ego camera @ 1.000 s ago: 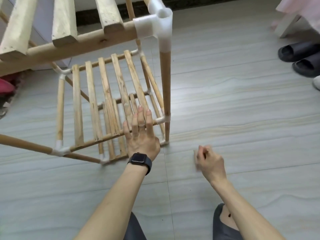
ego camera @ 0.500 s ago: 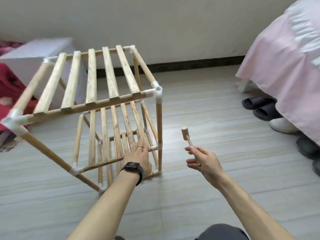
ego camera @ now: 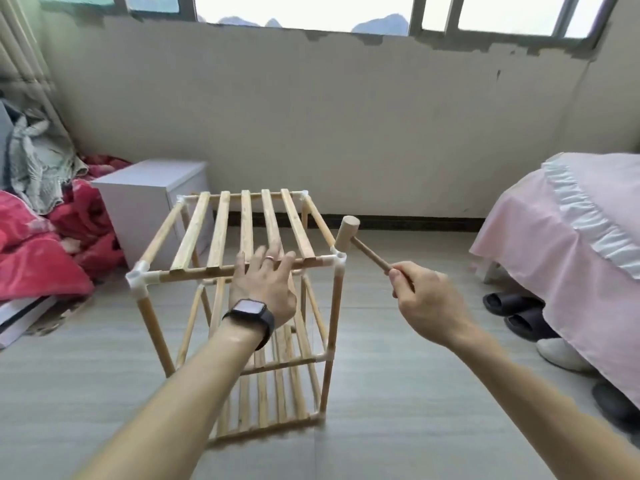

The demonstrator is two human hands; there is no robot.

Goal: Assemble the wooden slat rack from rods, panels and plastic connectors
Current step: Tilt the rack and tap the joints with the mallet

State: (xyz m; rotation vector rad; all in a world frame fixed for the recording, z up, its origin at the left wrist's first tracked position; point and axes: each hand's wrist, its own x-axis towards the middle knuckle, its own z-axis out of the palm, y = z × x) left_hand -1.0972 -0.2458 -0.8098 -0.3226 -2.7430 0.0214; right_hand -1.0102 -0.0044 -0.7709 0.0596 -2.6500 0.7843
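We have the rack point(ego camera: 242, 296) standing upright on the floor point(ego camera: 415, 427) now, in front of the white cabinet point(ego camera: 152, 206) and left of the pink bed point(ego camera: 561, 244). It looks fully framed: slatted top, a middle shelf and a bottom shelf, with posts joined by white plastic corners.

A second ago our left hand point(ego camera: 263, 289) was pressed low on the middle shelf and our right hand hovered near the floor; half a second ago the right hand already held the mallet. Now the left hand has come up to the top shelf, where it lies flat with fingers spread over the front rail and the slat ends, pressing down without closing on anything. Our right hand point(ego camera: 426, 299) is closed tight around the mallet point(ego camera: 363, 249) handle, with the wooden head raised just above and beside the front right corner connector point(ego camera: 338, 259), apparently not touching it.

We judge that the work has moved from the lower joints to the top ones. The next step is likely to tap that corner down onto its post while the left hand steadies the frame. The fingers nearest the corner lie close to the strike, so the blow needs care. Little seems left beyond seating the joints.
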